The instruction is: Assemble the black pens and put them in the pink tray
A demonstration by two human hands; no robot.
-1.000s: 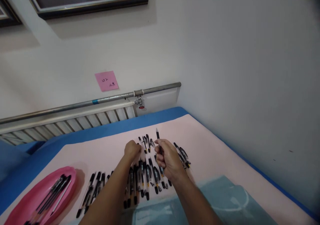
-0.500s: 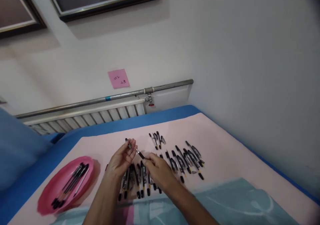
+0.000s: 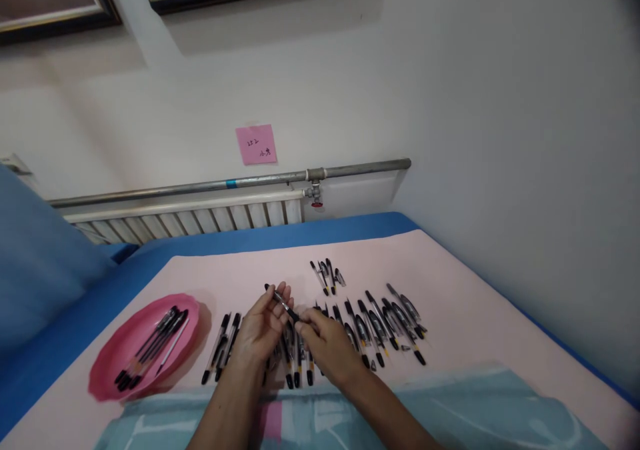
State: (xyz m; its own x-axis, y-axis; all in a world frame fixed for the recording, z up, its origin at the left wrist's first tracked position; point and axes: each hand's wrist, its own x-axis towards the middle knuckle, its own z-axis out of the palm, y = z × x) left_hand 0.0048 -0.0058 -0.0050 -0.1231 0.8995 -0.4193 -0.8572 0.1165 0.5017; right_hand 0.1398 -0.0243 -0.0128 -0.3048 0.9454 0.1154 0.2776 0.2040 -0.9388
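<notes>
In front of me my left hand (image 3: 263,323), palm partly up, pinches a dark pen cap between thumb and fingers. My right hand (image 3: 327,343) grips a pen (image 3: 290,312) near its black end, and the pen's front end points into the cap. The two pieces line up as one slanted length; whether they are fully joined I cannot tell. Beneath both hands lies a row of clear-barrelled black pens (image 3: 297,367), partly hidden by my wrists. More pens and loose caps (image 3: 373,323) lie just right of my right hand.
A pink oval tray (image 3: 107,363) with several black pens and one white thin stick stands at the left. A small pen group (image 3: 327,277) lies farther back. The pink sheet (image 3: 390,253) covers a blue surface (image 3: 345,225). A radiator (image 3: 200,220) and pipe run behind.
The cap in my left hand and the pen in my right hand, apart before, have come together. The view has shifted, so more pens show left of my left wrist.
</notes>
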